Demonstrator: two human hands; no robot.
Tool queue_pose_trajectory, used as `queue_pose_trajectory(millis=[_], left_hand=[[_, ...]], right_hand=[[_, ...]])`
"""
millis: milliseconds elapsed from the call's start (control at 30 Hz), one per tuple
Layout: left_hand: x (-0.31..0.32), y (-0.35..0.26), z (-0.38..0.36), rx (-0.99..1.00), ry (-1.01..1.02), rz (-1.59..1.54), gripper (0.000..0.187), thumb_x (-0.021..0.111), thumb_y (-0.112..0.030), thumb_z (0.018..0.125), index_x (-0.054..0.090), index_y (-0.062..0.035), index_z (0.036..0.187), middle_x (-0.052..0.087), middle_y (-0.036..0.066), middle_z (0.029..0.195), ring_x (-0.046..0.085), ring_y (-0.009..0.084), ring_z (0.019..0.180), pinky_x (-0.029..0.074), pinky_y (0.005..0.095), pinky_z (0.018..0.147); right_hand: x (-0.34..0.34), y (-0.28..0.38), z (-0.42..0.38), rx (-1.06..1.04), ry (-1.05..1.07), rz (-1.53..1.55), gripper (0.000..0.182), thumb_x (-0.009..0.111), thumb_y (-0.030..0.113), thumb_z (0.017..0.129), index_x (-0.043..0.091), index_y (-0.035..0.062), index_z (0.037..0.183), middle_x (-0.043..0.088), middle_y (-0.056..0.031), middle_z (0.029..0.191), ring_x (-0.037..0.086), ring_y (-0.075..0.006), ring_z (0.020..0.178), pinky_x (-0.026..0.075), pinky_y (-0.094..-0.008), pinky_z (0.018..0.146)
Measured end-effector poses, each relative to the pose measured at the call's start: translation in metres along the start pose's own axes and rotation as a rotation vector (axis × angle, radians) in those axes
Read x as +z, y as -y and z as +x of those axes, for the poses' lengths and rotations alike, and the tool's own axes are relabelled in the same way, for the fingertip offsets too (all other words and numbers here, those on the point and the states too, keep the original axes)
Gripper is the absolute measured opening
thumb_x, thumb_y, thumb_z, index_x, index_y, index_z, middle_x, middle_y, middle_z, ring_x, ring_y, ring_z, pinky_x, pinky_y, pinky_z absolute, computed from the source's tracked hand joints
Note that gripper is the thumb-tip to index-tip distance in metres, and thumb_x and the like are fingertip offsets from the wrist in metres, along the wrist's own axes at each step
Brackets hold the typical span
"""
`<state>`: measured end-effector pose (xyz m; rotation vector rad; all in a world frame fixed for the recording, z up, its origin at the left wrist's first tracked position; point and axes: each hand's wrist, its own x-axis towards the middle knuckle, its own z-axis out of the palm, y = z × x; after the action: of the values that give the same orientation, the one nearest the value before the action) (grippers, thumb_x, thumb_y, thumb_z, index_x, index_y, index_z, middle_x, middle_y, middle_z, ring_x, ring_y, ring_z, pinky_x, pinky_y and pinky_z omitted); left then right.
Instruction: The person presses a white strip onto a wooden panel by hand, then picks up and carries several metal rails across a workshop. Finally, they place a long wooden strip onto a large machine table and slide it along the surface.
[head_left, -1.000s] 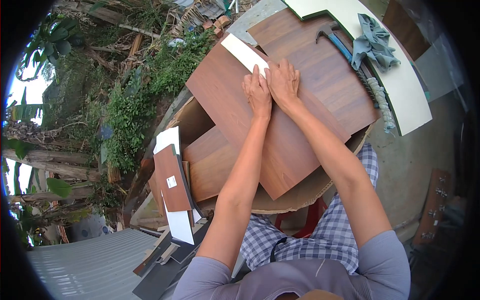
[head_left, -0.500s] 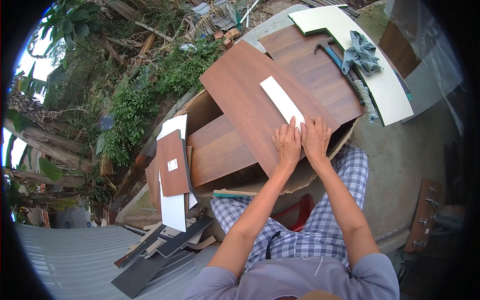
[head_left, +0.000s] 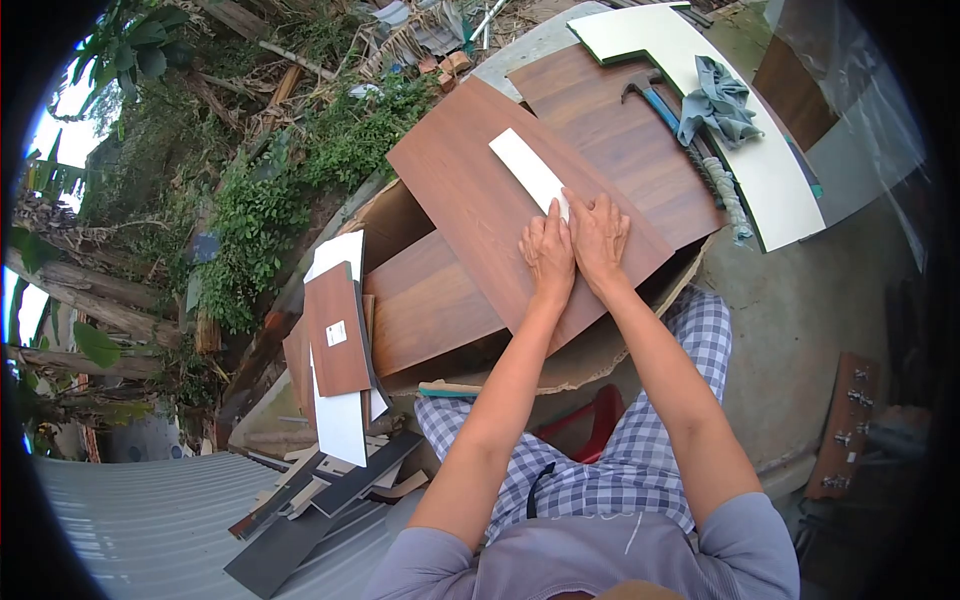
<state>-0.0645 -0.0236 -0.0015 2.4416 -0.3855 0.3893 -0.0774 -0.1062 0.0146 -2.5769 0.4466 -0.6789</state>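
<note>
A narrow white strip (head_left: 522,165) lies on a brown wood-grain panel (head_left: 450,150) in front of me. My left hand (head_left: 547,255) grips the strip's near end from the left, fingers bent over it. From the right, my right hand (head_left: 600,238) holds that same end, its thumb close to the left hand. Both hands rest low against the panel, and they cover the near end of the strip.
A hammer (head_left: 655,105) and a wrapped tool (head_left: 728,190) lie right of the panel. A grey-blue cloth (head_left: 718,105) sits on a white board (head_left: 785,180). Cut boards (head_left: 335,335) are stacked at left, with dark offcuts (head_left: 285,550) below. A board with metal fittings (head_left: 845,425) stands at right.
Both hands have moved away from me and to the left along the panel, and the white strip has slid the same way. The whole view has shifted slightly.
</note>
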Motion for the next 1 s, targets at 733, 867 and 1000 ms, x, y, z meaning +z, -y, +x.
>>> queue_pose_trajectory(millis=[733,867,1000], left_hand=[[0.017,0.055,0.098,-0.024,-0.090,0.031,0.037,0.050,-0.019,0.088,0.054,-0.0148,0.124,0.051,0.009,0.085,0.048,0.0269,0.086,0.036,0.0397,0.079],[0.018,0.066,0.114,-0.032,-0.101,0.041,0.036,0.050,-0.020,0.088,0.055,-0.0156,0.124,0.051,0.009,0.085,0.048,0.0272,0.085,0.036,0.0398,0.079],[0.019,0.073,0.129,-0.048,-0.097,0.065,0.036,0.049,-0.021,0.089,0.055,-0.0154,0.123,0.052,0.009,0.085,0.048,0.0272,0.085,0.036,0.0403,0.079]], right_hand=[[0.066,0.037,0.088,0.030,0.029,0.059,0.032,0.057,0.021,0.081,0.061,0.0249,0.113,0.053,-0.0113,0.095,0.052,-0.0273,0.091,0.036,-0.0381,0.076],[0.080,0.043,0.102,0.012,0.002,0.073,0.033,0.059,0.021,0.080,0.061,0.0241,0.113,0.053,-0.0113,0.094,0.052,-0.0274,0.092,0.036,-0.0386,0.076],[0.091,0.051,0.115,0.017,-0.004,0.058,0.029,0.054,0.022,0.084,0.062,0.0276,0.111,0.053,-0.0101,0.094,0.053,-0.0269,0.092,0.037,-0.0394,0.075]])
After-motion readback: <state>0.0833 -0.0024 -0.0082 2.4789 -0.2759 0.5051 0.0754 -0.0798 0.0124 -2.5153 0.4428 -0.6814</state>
